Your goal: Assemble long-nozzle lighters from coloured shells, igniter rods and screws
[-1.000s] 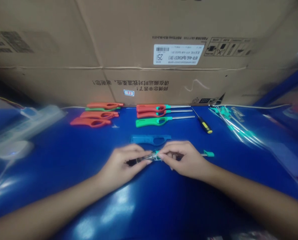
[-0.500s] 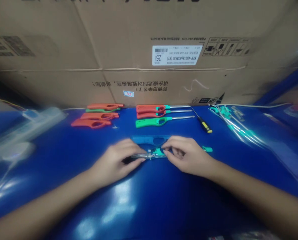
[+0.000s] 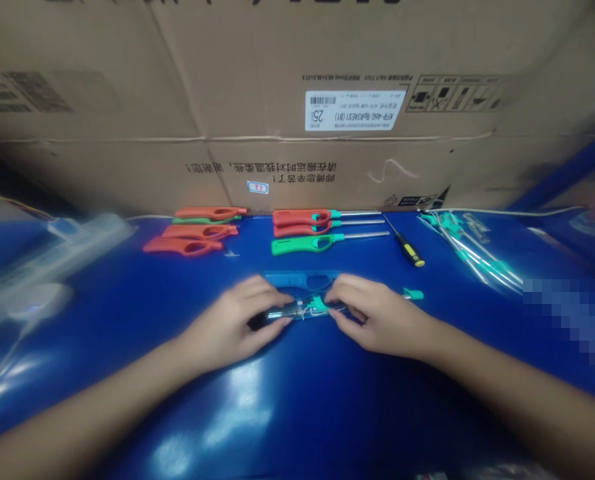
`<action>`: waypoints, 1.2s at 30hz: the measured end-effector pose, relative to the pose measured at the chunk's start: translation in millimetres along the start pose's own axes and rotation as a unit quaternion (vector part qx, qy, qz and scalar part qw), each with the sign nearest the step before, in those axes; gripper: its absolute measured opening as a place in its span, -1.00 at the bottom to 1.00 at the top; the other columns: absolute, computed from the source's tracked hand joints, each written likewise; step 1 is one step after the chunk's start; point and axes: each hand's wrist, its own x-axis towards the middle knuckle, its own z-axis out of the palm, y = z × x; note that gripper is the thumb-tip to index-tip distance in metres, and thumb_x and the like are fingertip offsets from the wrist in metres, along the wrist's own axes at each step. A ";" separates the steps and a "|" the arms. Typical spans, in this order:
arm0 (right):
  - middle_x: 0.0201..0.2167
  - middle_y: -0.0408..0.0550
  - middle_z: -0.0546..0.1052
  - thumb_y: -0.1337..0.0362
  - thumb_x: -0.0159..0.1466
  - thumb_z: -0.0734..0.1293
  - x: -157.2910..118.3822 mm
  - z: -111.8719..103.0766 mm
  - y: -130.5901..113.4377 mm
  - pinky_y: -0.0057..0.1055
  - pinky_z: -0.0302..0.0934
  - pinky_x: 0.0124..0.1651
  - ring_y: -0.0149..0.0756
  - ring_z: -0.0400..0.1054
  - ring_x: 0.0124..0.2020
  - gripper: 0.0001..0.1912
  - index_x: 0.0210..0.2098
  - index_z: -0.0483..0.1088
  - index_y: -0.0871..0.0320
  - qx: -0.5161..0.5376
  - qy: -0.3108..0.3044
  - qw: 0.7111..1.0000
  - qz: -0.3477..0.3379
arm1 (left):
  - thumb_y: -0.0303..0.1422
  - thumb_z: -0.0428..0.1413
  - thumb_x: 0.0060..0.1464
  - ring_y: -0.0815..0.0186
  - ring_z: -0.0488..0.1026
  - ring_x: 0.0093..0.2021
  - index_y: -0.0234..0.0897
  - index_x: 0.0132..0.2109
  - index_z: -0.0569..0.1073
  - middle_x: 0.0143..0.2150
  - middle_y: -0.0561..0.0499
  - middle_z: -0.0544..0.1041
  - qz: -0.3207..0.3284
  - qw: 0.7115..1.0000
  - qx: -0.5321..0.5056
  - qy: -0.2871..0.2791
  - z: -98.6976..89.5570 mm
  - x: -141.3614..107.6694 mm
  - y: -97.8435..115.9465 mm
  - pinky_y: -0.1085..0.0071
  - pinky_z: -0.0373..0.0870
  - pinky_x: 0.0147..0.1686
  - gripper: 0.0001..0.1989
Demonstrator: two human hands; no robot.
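Observation:
On the blue table lies a half-built long-nose gas lighter (image 3: 307, 307), its clear fuel tank and green trigger parts showing. My left hand (image 3: 242, 313) grips its left end, thumb and fingers on either side of the tank. Over the right part, my right hand (image 3: 370, 310) has its fingers closed around the lighter beside the green trigger piece. The lighter's metal tube is mostly hidden behind that hand; a green tip (image 3: 414, 294) sticks out past it. Just behind is a blue lighter casing half (image 3: 300, 279), partly covered by both hands.
Orange and green casing halves (image 3: 187, 245) lie at the back left. Assembled lighters (image 3: 302, 245) sit at the back middle, next to a screwdriver (image 3: 408, 252). Metal tubes with green parts (image 3: 477, 257) lie right. A power strip (image 3: 92, 247) is left; a cardboard box (image 3: 257, 153) stands behind.
The thumb and fingers of my right hand have shifted slightly right, uncovering more of the green trigger piece. My left hand stays on the tank end, nearly unmoved.

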 end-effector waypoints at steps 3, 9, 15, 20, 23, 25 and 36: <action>-0.17 -0.03 0.45 0.37 0.34 0.26 -0.6 -3.0 -1.4 -0.43 0.22 -0.30 -0.38 0.32 -0.34 -0.88 -0.15 0.41 0.17 -0.015 -0.041 0.999 0.015 | -0.46 0.16 0.24 0.28 0.47 -0.12 -0.26 0.03 0.56 -0.15 -0.06 0.58 0.004 1.000 0.003 -0.005 0.4 -0.2 -0.3 0.34 0.43 -0.09 -0.76; -0.15 -0.02 0.44 0.34 0.36 0.25 -0.6 -5.2 -3.9 -0.41 0.24 -0.27 -0.31 0.37 -0.27 -0.90 -0.14 0.38 0.15 -0.056 -0.079 0.995 0.029 | -0.43 0.18 0.23 0.26 0.45 -0.17 -0.24 -0.03 0.59 -0.20 -0.05 0.59 0.004 1.000 0.024 -0.002 -0.8 0.4 1.5 0.31 0.41 -0.14 -0.81; -0.20 -0.05 0.45 0.34 0.37 0.25 0.1 -7.3 -4.0 -0.42 0.21 -0.30 -0.33 0.36 -0.30 -0.92 -0.20 0.39 0.15 -0.074 -0.085 0.993 0.023 | -0.40 0.17 0.24 0.25 0.45 -0.19 -0.22 -0.03 0.60 -0.21 -0.05 0.59 -0.004 0.999 0.045 -0.005 -1.6 -0.3 0.7 0.29 0.42 -0.16 -0.81; -0.24 -0.06 0.46 0.34 0.40 0.22 -0.5 -7.7 -3.2 -0.43 0.21 -0.32 -0.35 0.36 -0.32 -0.87 -0.22 0.40 0.16 -0.081 -0.094 0.992 0.019 | -0.38 0.13 0.28 0.32 0.50 -0.23 -0.20 0.03 0.59 -0.17 -0.05 0.57 -0.036 0.999 0.024 -0.010 0.2 -2.5 1.3 0.39 0.47 -0.21 -0.77; -0.20 -0.03 0.47 0.33 0.40 0.22 -0.5 -6.5 -3.5 -0.40 0.24 -0.32 -0.32 0.38 -0.30 -0.85 -0.16 0.43 0.16 -0.092 -0.084 0.992 0.014 | -0.38 0.12 0.29 0.36 0.51 -0.25 -0.21 0.03 0.59 -0.17 -0.04 0.55 -0.047 0.999 0.003 -0.009 1.6 -4.0 1.9 0.46 0.48 -0.24 -0.77; -0.12 0.02 0.48 0.30 0.40 0.22 -0.4 -6.4 -4.0 -0.36 0.29 -0.26 -0.26 0.39 -0.22 -0.79 -0.05 0.44 0.14 -0.104 -0.068 0.992 -0.010 | -0.39 0.13 0.29 0.36 0.51 -0.25 -0.21 0.03 0.59 -0.18 -0.04 0.54 -0.048 0.999 -0.002 -0.005 2.5 -4.6 2.2 0.47 0.48 -0.24 -0.77; 0.49 0.14 -0.04 0.09 0.43 0.24 -2.4 -6.6 -2.5 0.27 -0.07 0.37 0.14 -0.05 0.43 -0.44 0.38 0.18 0.02 -0.138 -0.133 0.978 -0.076 | -0.39 0.15 0.27 0.41 0.49 -0.32 -0.22 0.01 0.61 -0.20 -0.03 0.53 -0.059 0.998 -0.017 0.007 4.9 -4.3 1.6 0.52 0.44 -0.33 -0.78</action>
